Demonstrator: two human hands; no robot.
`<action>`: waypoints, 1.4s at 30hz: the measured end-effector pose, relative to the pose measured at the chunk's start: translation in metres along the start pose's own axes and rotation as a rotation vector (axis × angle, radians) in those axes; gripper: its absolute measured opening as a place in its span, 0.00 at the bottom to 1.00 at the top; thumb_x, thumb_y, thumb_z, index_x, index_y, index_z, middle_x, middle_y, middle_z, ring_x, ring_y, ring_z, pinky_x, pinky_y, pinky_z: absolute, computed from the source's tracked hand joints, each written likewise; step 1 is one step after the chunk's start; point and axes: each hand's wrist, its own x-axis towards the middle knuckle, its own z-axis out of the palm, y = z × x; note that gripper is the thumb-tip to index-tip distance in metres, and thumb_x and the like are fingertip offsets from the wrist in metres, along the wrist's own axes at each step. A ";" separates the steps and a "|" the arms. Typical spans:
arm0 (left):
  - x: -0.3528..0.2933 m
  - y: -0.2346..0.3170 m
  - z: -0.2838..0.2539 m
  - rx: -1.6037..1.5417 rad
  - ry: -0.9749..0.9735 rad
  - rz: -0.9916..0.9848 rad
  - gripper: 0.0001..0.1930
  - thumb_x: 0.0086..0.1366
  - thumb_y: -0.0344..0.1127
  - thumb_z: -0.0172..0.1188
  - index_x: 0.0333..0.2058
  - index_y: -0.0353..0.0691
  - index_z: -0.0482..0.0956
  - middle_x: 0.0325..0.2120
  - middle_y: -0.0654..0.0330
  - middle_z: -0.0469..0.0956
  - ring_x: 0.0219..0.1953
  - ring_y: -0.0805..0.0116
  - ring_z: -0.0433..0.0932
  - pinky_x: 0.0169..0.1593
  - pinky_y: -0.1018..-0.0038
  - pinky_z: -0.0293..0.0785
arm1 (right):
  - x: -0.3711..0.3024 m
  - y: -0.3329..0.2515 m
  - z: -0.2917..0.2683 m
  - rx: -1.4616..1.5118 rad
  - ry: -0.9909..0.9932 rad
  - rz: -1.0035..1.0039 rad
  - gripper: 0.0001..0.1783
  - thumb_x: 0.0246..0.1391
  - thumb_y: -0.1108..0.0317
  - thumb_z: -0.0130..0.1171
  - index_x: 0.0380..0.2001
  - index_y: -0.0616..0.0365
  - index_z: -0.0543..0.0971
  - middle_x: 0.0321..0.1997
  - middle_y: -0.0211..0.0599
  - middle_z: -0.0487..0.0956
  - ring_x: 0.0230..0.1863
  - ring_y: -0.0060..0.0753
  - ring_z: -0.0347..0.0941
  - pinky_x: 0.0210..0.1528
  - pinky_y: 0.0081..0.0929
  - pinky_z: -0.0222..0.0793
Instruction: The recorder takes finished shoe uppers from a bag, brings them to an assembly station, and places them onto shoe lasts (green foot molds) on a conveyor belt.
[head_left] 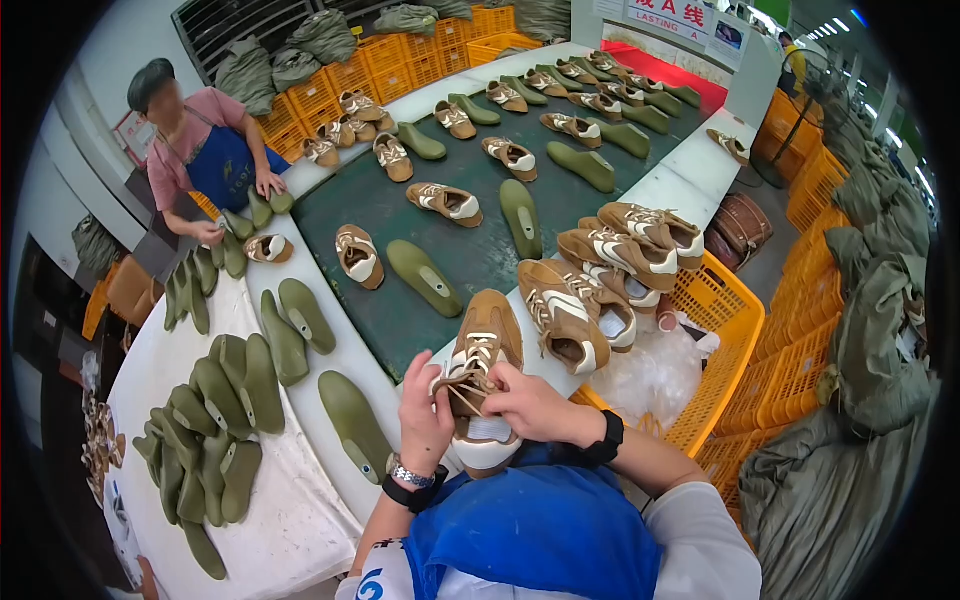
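Note:
A brown sneaker (492, 325) with white stripes and a white heel lies close in front of me, toe pointing away. At its opening my left hand (428, 412) pinches the lace and tongue area. Across from it, my right hand (530, 402) has its fingers closed on the pale shoelace. Part of the lace is hidden by the fingers. Right beside the shoe rests another brown sneaker (562, 312), one of several grouped on the white ledge. To the left of my left hand lies a green shoe last (352, 425).
A dark green conveyor belt (345, 215) carries rows of sneakers and lasts. Many green lasts (215, 400) are heaped on a white-covered table (290, 510). At right stands a yellow crate (735, 385) holding clear plastic. A co-worker (215, 150) handles lasts at the far left.

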 end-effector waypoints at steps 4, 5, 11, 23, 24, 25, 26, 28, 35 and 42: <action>0.007 0.005 0.005 -0.011 -0.166 0.061 0.16 0.49 0.15 0.49 0.37 0.35 0.76 0.57 0.41 0.58 0.56 0.44 0.63 0.55 0.63 0.64 | 0.008 0.000 0.004 0.039 0.274 0.032 0.11 0.44 0.81 0.51 0.33 0.55 0.74 0.39 0.43 0.68 0.32 0.44 0.71 0.31 0.28 0.68; 0.007 0.006 0.007 -0.055 -0.201 0.099 0.15 0.48 0.14 0.49 0.35 0.35 0.76 0.56 0.41 0.59 0.56 0.44 0.63 0.55 0.63 0.64 | 0.007 -0.002 0.005 0.040 0.270 0.031 0.11 0.44 0.81 0.51 0.33 0.55 0.74 0.39 0.43 0.68 0.32 0.44 0.71 0.31 0.28 0.68; 0.004 0.002 -0.011 -0.270 -0.305 0.158 0.11 0.48 0.13 0.49 0.28 0.34 0.74 0.49 0.47 0.66 0.50 0.52 0.68 0.52 0.66 0.67 | 0.007 0.000 0.000 -0.080 0.513 0.154 0.10 0.44 0.81 0.54 0.32 0.58 0.70 0.39 0.43 0.68 0.28 0.39 0.71 0.28 0.27 0.68; 0.004 -0.043 0.003 -0.043 0.281 -0.113 0.11 0.53 0.17 0.49 0.34 0.33 0.75 0.51 0.44 0.66 0.51 0.47 0.68 0.54 0.65 0.65 | 0.027 -0.033 0.009 -0.089 -0.108 -0.019 0.20 0.47 0.59 0.60 0.45 0.50 0.72 0.39 0.37 0.73 0.33 0.43 0.74 0.34 0.34 0.71; -0.002 -0.048 0.004 -0.044 0.281 -0.126 0.12 0.53 0.16 0.49 0.36 0.33 0.74 0.50 0.43 0.66 0.51 0.47 0.68 0.55 0.65 0.64 | 0.025 -0.024 0.019 -0.077 -0.232 0.037 0.19 0.47 0.59 0.60 0.43 0.51 0.73 0.37 0.39 0.73 0.33 0.45 0.73 0.33 0.35 0.71; -0.013 -0.063 0.001 -0.022 0.227 -0.107 0.14 0.52 0.18 0.50 0.39 0.34 0.73 0.50 0.42 0.65 0.51 0.44 0.67 0.55 0.64 0.64 | 0.025 -0.012 0.029 -0.067 -0.364 0.077 0.18 0.46 0.60 0.60 0.41 0.52 0.73 0.36 0.41 0.74 0.34 0.47 0.73 0.33 0.36 0.71; -0.019 -0.062 -0.002 -0.038 0.160 -0.116 0.18 0.52 0.21 0.54 0.44 0.35 0.70 0.52 0.41 0.63 0.53 0.42 0.64 0.57 0.61 0.61 | 0.023 0.002 0.034 -0.055 -0.412 0.087 0.17 0.46 0.60 0.60 0.40 0.53 0.73 0.34 0.42 0.74 0.34 0.48 0.73 0.34 0.38 0.70; -0.037 -0.068 -0.018 0.158 0.076 -0.135 0.26 0.51 0.31 0.60 0.51 0.39 0.65 0.54 0.43 0.60 0.57 0.41 0.58 0.58 0.57 0.57 | 0.012 0.032 0.039 -0.128 -0.457 0.066 0.16 0.45 0.61 0.60 0.37 0.53 0.74 0.33 0.43 0.76 0.35 0.49 0.73 0.35 0.39 0.70; -0.128 -0.128 -0.058 0.481 0.073 -0.616 0.31 0.47 0.32 0.62 0.52 0.41 0.65 0.55 0.46 0.58 0.59 0.43 0.55 0.58 0.56 0.59 | -0.011 0.086 0.030 -0.358 -0.786 0.204 0.18 0.40 0.58 0.63 0.36 0.54 0.78 0.33 0.46 0.78 0.38 0.50 0.74 0.39 0.41 0.70; -0.132 -0.161 -0.042 0.037 0.466 -0.726 0.28 0.44 0.24 0.56 0.49 0.41 0.65 0.57 0.37 0.55 0.62 0.43 0.51 0.63 0.64 0.53 | 0.071 0.030 0.026 -0.305 -0.512 0.065 0.16 0.45 0.64 0.58 0.41 0.51 0.75 0.36 0.42 0.76 0.36 0.47 0.74 0.37 0.39 0.71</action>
